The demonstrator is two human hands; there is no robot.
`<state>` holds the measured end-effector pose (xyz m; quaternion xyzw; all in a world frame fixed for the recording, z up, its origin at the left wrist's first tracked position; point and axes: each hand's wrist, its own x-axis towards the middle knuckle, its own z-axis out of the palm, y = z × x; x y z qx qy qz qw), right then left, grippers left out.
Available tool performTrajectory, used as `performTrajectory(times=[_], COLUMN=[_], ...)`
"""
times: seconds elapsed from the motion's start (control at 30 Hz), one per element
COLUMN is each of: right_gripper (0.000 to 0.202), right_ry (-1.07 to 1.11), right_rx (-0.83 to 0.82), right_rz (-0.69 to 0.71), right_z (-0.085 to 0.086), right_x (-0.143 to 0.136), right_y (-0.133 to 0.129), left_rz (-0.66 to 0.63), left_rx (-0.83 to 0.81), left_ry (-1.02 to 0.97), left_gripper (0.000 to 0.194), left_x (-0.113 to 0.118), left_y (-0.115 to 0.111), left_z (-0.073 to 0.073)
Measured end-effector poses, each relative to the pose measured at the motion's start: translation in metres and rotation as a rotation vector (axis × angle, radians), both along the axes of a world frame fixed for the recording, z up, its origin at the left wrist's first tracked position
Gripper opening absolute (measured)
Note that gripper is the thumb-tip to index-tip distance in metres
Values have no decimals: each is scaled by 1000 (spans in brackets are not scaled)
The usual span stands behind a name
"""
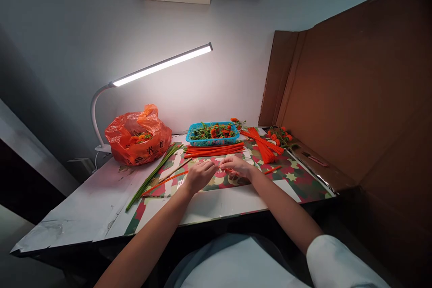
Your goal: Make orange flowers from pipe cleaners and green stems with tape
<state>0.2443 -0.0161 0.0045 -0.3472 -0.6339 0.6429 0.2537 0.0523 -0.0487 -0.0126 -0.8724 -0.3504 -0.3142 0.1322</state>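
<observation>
My left hand [202,174] and my right hand [236,166] meet almost fingertip to fingertip above the patterned table cover. Both sets of fingers are pinched together; whatever small thing they hold is hidden. A bit of orange shows under my right fingers. One orange pipe cleaner [165,183] runs out to the left of my left hand, and a short orange piece [272,170] appears beyond my right forearm. Whether either is held, I cannot tell. Just behind the hands lies a bundle of orange-red pipe cleaners [214,149]. Partly behind my right hand is a roll of tape [249,161].
Green stems [153,177] and a thin wooden stick [175,170] lie left. Behind stand an orange plastic bag [138,137] and a blue basket [212,142] of orange flowers. Crossed orange strips [265,145], pliers [314,159] and a cardboard wall [354,90] are right. A lamp [162,66] shines above.
</observation>
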Motion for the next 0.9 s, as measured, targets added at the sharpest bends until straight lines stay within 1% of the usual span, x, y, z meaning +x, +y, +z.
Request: performTrajectory(times=[0.07,0.13,0.17,0.23,0.3,0.33,0.37,0.4,0.43,0.47,0.57,0.63,0.7,0.77,0.83,0.9], right_gripper=[26,20,15,6,6,8,9,9,9,8,5,6,9,12,15,15], right_ry=[-15,-40,-60,-114,-176,-205,-231,-252,-264,-269,-244,-212,-170,-135,-120,-122], right_rx=[121,351,501,807,1042,1116,1157,1167,1151,1115,939,799,667,573,524,503], right_rz=[-51,-134,-179,-241,-238,-219,-202,-196,-204,-219,-261,-247,-210,-171,-155,-164], right_z=[-6,-11,-12,-12,-11,-10,-10,-11,-11,-13,-18,-21,-23,-24,-25,-26], right_x=[-3,-6,-7,-7,-7,-7,-7,-7,-7,-7,-7,-7,-6,-5,-4,-3], right_y=[2,2,1,-3,-8,-10,-11,-11,-10,-9,-1,3,7,10,12,13], left_rz=[8,18,12,-32,-89,-99,-96,-82,-61,-38,42,67,53,31,33,66], left_rx=[-56,-170,-265,-526,-809,-917,-984,-996,-953,-858,-423,-212,-109,-66,-45,-25], left_ry=[-77,-205,-288,-456,-564,-589,-597,-595,-581,-553,-398,-266,-163,-108,-84,-53], left_gripper=[24,22,22,25,31,34,36,37,36,34,23,19,20,22,23,24], left_x=[2,3,3,3,1,0,-1,-1,0,0,4,5,5,5,4,5], left_y=[1,4,6,13,18,20,20,20,19,18,12,9,9,9,9,8], left_z=[-1,-3,-4,-6,-7,-8,-9,-9,-10,-10,-10,-10,-10,-11,-12,-12])
